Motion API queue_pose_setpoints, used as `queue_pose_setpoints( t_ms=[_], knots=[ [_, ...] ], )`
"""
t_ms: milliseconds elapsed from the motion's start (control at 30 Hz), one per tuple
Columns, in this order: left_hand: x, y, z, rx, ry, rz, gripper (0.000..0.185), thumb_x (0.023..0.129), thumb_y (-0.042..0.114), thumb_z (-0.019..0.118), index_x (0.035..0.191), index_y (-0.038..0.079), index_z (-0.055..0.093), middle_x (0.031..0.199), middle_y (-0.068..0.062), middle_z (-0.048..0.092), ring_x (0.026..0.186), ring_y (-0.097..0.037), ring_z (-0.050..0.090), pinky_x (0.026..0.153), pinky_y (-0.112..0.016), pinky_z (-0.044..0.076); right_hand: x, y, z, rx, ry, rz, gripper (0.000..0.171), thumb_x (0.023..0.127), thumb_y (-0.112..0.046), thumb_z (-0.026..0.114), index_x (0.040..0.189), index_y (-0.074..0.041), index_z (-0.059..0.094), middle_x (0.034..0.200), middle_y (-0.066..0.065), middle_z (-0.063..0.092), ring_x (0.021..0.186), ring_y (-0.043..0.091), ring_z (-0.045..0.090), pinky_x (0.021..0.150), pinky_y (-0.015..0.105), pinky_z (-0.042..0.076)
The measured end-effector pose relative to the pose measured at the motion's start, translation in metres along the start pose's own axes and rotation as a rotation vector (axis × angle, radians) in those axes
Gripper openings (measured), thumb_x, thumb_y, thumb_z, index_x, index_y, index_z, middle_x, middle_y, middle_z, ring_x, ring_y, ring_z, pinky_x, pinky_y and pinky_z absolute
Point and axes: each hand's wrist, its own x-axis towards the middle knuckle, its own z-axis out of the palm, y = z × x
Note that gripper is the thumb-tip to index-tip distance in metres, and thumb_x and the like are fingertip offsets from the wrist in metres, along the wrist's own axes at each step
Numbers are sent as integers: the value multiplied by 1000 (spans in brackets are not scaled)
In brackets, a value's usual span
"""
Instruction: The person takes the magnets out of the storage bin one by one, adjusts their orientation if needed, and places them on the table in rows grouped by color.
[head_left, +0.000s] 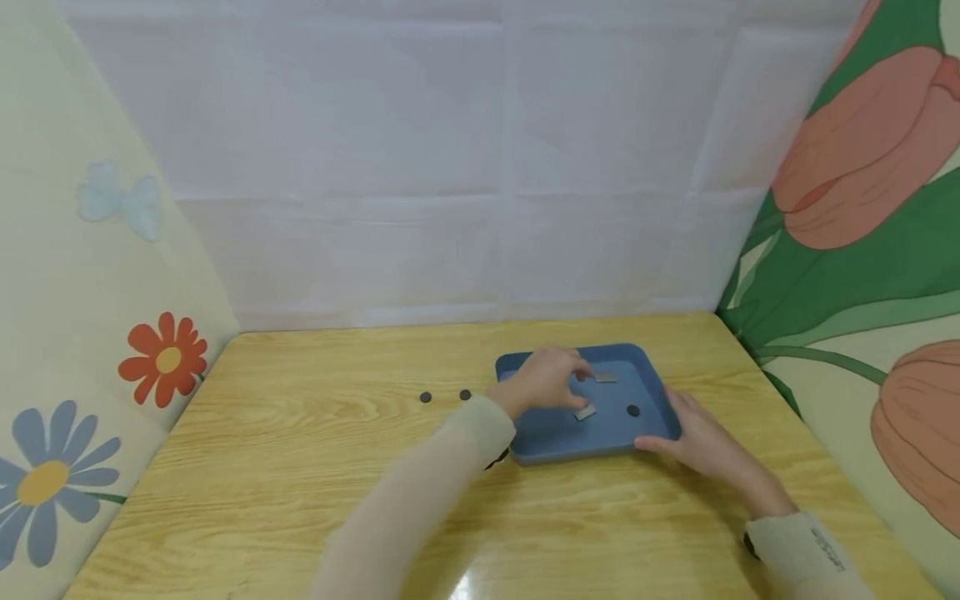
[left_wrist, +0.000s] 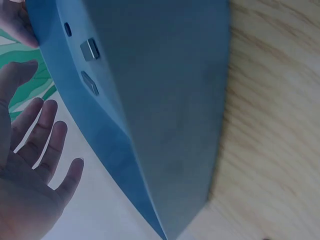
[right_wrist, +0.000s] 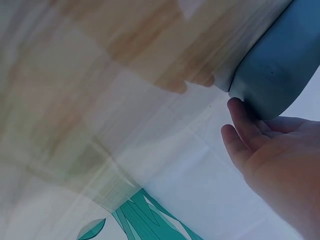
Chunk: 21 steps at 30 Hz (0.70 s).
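Note:
The blue tray [head_left: 611, 433] stands on the table, with two small grey rectangular pieces inside: one near the back [head_left: 606, 377] and another nearer the front [head_left: 586, 412]. A dark round disc [head_left: 633, 411] lies to their right in it. Reaching over the tray's left side is my left hand [head_left: 546, 379]; in the left wrist view its fingers [left_wrist: 47, 132] are spread and hold nothing. Its thumb overlaps the front grey piece in the head view. My right hand [head_left: 701, 437] grips the tray's front right corner, the thumb along the front and the fingers at the right wall.
Left of the tray, two more dark discs lie on the wooden table [head_left: 300, 467], one farther left [head_left: 426, 397] and one by the left wrist [head_left: 465, 394]. White sheeting [head_left: 375, 167] rises behind the table, and flower-printed cloth flanks both sides.

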Motion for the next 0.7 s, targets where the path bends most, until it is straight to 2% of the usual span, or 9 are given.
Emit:
queue_pose_setpoints(
  t_ms=[100,167,367,533,700],
  knots=[
    [6,5,3,-13,-10,-3,45,94,38,76,134,20,69,121,4,70,113,-16,65,107,-39,51,1,1,1,5,4,-6,118,88,-61,73,159,13,14,160,42,23,144,62,32,112,73,36],
    [9,7,6,-23,-15,-3,46,94,38,76,135,20,69,122,5,70,114,-15,65,109,-39,50,1,2,1,10,9,-11,118,89,-60,73,159,13,14,160,41,23,144,62,32,111,73,36],
    [15,13,11,-59,-30,-2,47,94,36,76,137,20,68,125,4,70,115,-15,65,96,-32,55,1,4,1,27,11,-26,117,89,-58,74,160,13,13,161,41,22,145,61,30,112,73,35],
    [21,19,16,-35,-30,20,47,94,38,76,136,20,68,125,4,71,115,-14,65,97,-31,55,0,4,2,24,-3,-2,119,89,-60,73,160,13,12,162,42,19,145,62,28,112,74,34],
    [29,21,23,-10,-54,4,44,94,40,76,133,22,70,125,8,71,114,-11,64,100,-32,53,0,3,1,23,-3,-13,118,89,-59,74,159,14,13,160,43,22,144,63,30,111,73,36]
  ],
)
